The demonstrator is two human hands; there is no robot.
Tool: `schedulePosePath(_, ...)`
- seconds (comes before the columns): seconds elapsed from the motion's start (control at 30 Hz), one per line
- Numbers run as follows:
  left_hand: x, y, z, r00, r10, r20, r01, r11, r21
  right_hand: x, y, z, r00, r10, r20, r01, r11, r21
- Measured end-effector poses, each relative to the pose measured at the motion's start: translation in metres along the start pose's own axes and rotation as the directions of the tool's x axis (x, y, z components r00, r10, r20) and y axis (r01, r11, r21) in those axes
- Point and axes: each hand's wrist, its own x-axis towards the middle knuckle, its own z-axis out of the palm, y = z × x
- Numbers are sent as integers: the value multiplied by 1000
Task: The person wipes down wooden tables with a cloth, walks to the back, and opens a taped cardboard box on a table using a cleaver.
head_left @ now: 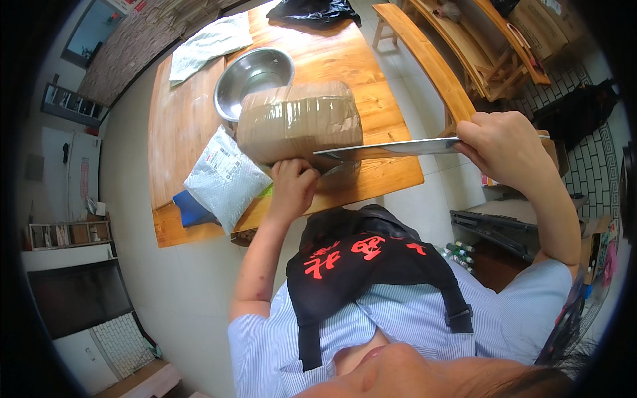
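Observation:
A cardboard box point(301, 117) wrapped in clear packing tape sits near the front edge of the wooden table point(378, 94). My right hand point(505, 144) grips a long-bladed knife point(393, 149) by its handle end. The blade points left, and its tip lies at the near side of the box; whether it has entered the tape cannot be seen. My left hand point(296, 181) rests against the box's lower near side with its fingers bent. Left of that hand lies a white bubble mailer point(224, 174) bearing a printed label.
Behind the box stands a steel basin point(254, 74). A white cloth point(214, 42) and a black plastic bag point(313, 12) lie at the table's far side. Under the mailer is a blue item point(191, 209). A wooden bench point(428, 54) runs along the right.

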Motion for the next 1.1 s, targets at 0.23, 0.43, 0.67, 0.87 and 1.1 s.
schedulePosePath(0.23,9,-8,-6,999,20,50,-15,994,-110,36,-14,-2,997,-16,69,16,1000,8)
schedulePosePath(0.43,2,-12,-10,997,-1,73,12,988,-152,48,-25,-23,987,-48,153,59,996,-65)
schedulePosePath(0.67,-11,-22,1,995,94,-33,-98,987,-129,57,-35,-9,968,-8,251,12,1000,-14)
schedulePosePath(0.87,3,-27,7,992,89,-88,-93,994,-50,9,-24,15,966,207,155,-233,955,181)
schedulePosePath(1.1,33,-38,17,965,224,-138,-237,967,-90,-79,-22,45,815,569,113,-513,616,598)
